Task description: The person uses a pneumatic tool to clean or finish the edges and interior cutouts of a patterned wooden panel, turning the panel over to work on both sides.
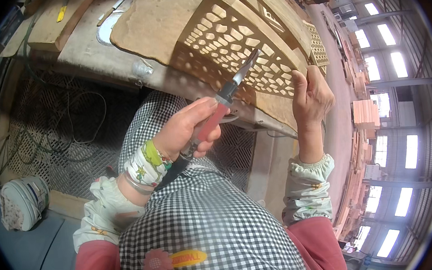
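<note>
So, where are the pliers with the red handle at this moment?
In the head view, the pliers are near the centre, gripped in the left hand, their tip against the wooden lattice panel that the right hand steadies.

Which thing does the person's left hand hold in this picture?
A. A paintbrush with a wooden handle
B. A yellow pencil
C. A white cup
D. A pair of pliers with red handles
D: the left hand closes around the red handles of a pair of pliers, whose metal tip points at the wooden lattice panel that the right hand steadies.
</note>
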The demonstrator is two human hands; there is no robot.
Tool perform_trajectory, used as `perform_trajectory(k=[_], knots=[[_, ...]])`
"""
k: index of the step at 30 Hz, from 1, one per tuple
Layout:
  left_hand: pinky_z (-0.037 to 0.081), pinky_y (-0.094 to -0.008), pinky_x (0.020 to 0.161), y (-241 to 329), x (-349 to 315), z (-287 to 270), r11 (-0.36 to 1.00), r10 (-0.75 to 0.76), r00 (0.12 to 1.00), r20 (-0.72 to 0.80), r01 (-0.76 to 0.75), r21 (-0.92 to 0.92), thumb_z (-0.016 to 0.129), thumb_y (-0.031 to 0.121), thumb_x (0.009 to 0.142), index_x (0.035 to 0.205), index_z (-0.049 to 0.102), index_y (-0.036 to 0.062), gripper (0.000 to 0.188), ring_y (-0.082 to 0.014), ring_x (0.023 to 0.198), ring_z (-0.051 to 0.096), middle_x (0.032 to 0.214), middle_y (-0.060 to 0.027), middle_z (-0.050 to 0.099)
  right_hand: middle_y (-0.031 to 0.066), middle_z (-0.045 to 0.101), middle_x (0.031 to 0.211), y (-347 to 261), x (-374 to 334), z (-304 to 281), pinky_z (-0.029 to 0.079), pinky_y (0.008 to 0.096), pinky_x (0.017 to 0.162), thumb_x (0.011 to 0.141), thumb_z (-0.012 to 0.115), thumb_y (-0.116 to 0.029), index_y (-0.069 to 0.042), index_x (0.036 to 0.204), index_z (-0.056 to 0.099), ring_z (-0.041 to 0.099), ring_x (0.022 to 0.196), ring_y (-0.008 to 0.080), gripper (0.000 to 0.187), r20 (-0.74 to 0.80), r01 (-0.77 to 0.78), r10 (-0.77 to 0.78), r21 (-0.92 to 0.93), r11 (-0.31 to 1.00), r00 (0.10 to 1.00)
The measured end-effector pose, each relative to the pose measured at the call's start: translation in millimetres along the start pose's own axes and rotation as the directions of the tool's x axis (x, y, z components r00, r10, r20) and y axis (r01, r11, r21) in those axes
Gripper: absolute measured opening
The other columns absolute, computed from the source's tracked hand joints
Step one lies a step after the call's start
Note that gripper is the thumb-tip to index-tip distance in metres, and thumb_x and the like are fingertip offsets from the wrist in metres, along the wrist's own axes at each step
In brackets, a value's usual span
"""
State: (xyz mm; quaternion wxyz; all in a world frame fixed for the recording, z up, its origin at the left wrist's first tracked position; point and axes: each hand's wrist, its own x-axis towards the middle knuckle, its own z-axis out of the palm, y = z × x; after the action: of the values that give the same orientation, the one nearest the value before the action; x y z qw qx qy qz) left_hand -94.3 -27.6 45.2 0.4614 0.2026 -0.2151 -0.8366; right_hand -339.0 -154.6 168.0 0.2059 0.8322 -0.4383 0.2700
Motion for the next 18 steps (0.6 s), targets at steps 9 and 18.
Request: perform_trajectory(k=[9,18], knots=[[0.043,-0.0246,0.041,4.2,-32.4,6.6,0.999,0.027,0.996,0.084,-0.029,0.023,0.034,0.036,0.115,0.139,0.049,0.0002,0.045,-0.008,0.049,0.049,0.073,-0.0045,0.057,0.0126,0.049,0.067,-0.7,0.0,3.1,0.041,0.0412,0.054,0.098,0.07,-0.044,-0.008,0.076,0.048,0.054,0.06,0.0348,0.048,-0.019,0.01,-0.011,-0.047,0.999,1.0],[0.043,-0.0234,0.043,14.5,-21.5,22.0,0.998,0.007,0.999,-0.032,-0.005,0.068,0.038,0.038,0.115,0.138,0.05,0.0006,0.046,-0.0076,0.051,0.05,0.076,-0.0054,0.058,0.0106,0.047,0.065,-11.3,-7.9,-1.8,0.04,0.0402,0.053,0.098,0.069,-0.048,-0.009,0.074,0.046,0.051,0.056,0.0314,0.051,-0.041,0.034,-0.038,-0.085,0.996,0.998]])
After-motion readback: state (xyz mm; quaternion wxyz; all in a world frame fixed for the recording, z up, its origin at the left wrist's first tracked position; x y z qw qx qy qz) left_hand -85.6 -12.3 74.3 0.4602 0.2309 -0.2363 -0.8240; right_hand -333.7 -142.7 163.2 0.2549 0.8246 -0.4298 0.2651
